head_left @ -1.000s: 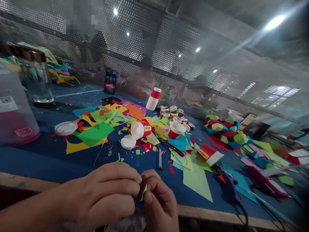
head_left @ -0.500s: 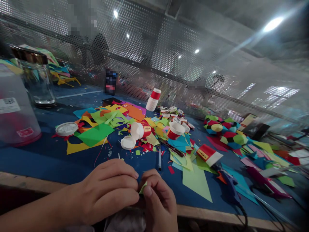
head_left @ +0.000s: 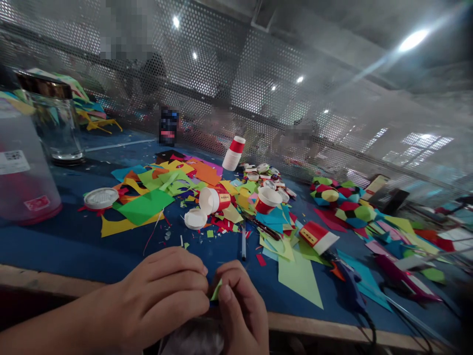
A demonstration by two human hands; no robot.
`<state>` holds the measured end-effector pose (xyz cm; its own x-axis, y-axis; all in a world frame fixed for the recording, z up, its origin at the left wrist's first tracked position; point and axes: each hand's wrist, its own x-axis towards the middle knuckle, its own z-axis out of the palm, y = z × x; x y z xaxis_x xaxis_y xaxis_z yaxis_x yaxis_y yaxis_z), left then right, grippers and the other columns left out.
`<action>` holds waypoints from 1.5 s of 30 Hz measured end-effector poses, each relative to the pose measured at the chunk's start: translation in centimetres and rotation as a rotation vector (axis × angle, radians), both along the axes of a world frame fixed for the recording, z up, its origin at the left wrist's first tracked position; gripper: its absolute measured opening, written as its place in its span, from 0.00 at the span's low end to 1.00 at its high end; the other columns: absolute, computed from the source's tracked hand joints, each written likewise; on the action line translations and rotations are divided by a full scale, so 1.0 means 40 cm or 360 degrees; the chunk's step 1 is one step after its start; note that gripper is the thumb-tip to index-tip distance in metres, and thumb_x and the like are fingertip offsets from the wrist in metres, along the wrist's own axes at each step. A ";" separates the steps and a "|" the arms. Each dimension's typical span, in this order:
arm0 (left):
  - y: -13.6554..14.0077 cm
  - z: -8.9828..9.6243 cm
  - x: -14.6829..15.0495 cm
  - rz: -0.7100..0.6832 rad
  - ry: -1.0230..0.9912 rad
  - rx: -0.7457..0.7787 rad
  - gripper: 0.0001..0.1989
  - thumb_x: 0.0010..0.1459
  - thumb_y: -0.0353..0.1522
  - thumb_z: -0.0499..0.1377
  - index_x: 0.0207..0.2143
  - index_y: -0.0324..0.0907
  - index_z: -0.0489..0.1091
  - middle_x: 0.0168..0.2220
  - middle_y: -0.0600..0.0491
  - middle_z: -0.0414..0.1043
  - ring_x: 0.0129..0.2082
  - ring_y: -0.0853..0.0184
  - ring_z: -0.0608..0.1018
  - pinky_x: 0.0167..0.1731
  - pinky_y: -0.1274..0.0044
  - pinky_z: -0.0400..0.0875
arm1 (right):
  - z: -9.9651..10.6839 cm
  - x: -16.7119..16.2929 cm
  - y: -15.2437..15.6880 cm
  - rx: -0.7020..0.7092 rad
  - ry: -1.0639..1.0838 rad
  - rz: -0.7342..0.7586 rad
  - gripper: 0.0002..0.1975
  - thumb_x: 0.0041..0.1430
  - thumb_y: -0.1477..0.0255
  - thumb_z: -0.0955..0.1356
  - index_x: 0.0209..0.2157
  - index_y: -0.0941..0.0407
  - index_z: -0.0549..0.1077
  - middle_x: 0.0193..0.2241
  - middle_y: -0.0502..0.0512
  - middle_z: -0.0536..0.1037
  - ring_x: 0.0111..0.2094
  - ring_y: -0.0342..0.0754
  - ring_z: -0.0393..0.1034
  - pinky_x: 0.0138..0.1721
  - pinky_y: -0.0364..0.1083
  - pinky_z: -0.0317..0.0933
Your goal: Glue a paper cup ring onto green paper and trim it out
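Just above the front edge of the blue table [head_left: 92, 261], a small light-green piece of paper [head_left: 216, 290] is pinched between the thumb and forefinger of my right hand [head_left: 242, 301]. Close beside it on the left, my left hand [head_left: 166, 291] is closed with its fingers curled inward. Its thumb and whatever its fingertips hold are hidden behind the hand. Paper scraps lie beyond both hands, with a pen [head_left: 244, 241] and a pair of scissors [head_left: 266, 228] among them. A large pale-green sheet [head_left: 301, 281] lies to the right of my right hand.
Paper cups lie tipped [head_left: 223, 201] or stand in a stack [head_left: 233, 154]. On the right are a blue glue gun [head_left: 347, 281], a magenta tool [head_left: 406, 278] and coloured paper balls [head_left: 356, 213]. A glass jar [head_left: 59, 123] and plastic container [head_left: 25, 167] stand left. Perforated mesh [head_left: 207, 74] rises behind.
Both hands have shifted very slightly left in the view, and the camera has turned a little. A bit more of the green paper shows between the hands. The grip looks the same.
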<state>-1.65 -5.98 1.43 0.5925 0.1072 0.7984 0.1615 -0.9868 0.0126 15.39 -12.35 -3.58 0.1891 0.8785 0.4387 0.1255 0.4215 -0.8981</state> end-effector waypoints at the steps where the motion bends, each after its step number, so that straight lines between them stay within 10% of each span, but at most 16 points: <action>1: 0.002 -0.012 0.002 -0.0017 -0.0033 -0.0007 0.18 0.70 0.26 0.42 0.35 0.41 0.70 0.33 0.57 0.80 0.40 0.71 0.77 0.50 0.82 0.69 | 0.015 0.021 0.003 0.0038 -0.0145 -0.0050 0.12 0.67 0.65 0.62 0.30 0.52 0.70 0.29 0.50 0.70 0.31 0.46 0.64 0.31 0.43 0.58; 6: 0.017 -0.064 -0.001 -0.0008 -0.0010 -0.0018 0.15 0.69 0.25 0.45 0.39 0.39 0.72 0.35 0.54 0.80 0.43 0.69 0.76 0.52 0.78 0.67 | 0.123 0.214 0.114 0.0269 -0.1312 -0.0673 0.11 0.63 0.66 0.66 0.45 0.54 0.74 0.42 0.58 0.76 0.44 0.54 0.69 0.44 0.51 0.62; 10: 0.025 -0.072 -0.009 0.0027 -0.0009 0.0030 0.12 0.66 0.23 0.50 0.42 0.38 0.72 0.35 0.53 0.79 0.44 0.66 0.76 0.49 0.75 0.69 | 0.158 0.365 0.260 0.0042 -0.1988 -0.0799 0.19 0.58 0.69 0.66 0.49 0.62 0.75 0.52 0.70 0.73 0.55 0.66 0.64 0.55 0.62 0.55; 18: 0.045 -0.069 -0.013 0.0072 -0.0047 -0.0015 0.09 0.61 0.21 0.56 0.42 0.38 0.71 0.35 0.53 0.77 0.43 0.66 0.75 0.45 0.76 0.70 | 0.121 0.465 0.379 -0.0167 -0.1914 -0.0863 0.18 0.56 0.70 0.67 0.48 0.60 0.76 0.36 0.62 0.82 0.39 0.58 0.76 0.40 0.51 0.65; 23: 0.048 -0.060 -0.025 0.0129 -0.0071 -0.0031 0.08 0.60 0.21 0.57 0.41 0.38 0.70 0.35 0.52 0.76 0.43 0.67 0.74 0.46 0.77 0.70 | 0.127 0.477 0.405 -0.0062 -0.1764 -0.0948 0.11 0.56 0.67 0.65 0.31 0.56 0.79 0.35 0.59 0.82 0.39 0.56 0.75 0.40 0.50 0.65; 37: 0.056 -0.067 -0.060 0.0285 -0.0076 -0.0153 0.06 0.62 0.23 0.56 0.40 0.40 0.69 0.35 0.53 0.76 0.42 0.69 0.75 0.45 0.79 0.71 | 0.154 0.418 0.364 0.0322 -0.1250 -0.1031 0.16 0.59 0.63 0.62 0.31 0.58 0.77 0.35 0.65 0.81 0.42 0.61 0.73 0.47 0.60 0.61; 41: 0.057 -0.069 -0.061 0.0331 -0.0092 -0.0150 0.07 0.62 0.23 0.56 0.41 0.41 0.69 0.36 0.53 0.76 0.42 0.69 0.76 0.44 0.79 0.71 | 0.185 0.288 0.271 0.0279 -0.1161 -0.0600 0.17 0.66 0.63 0.59 0.36 0.55 0.75 0.35 0.57 0.80 0.33 0.50 0.75 0.35 0.48 0.68; 45: 0.054 -0.068 -0.056 0.0342 -0.0087 -0.0159 0.08 0.61 0.23 0.56 0.39 0.42 0.69 0.35 0.54 0.77 0.40 0.69 0.77 0.42 0.78 0.73 | 0.209 0.158 0.173 0.0120 -0.1355 0.0491 0.30 0.58 0.61 0.70 0.60 0.54 0.63 0.52 0.61 0.73 0.42 0.51 0.71 0.39 0.48 0.67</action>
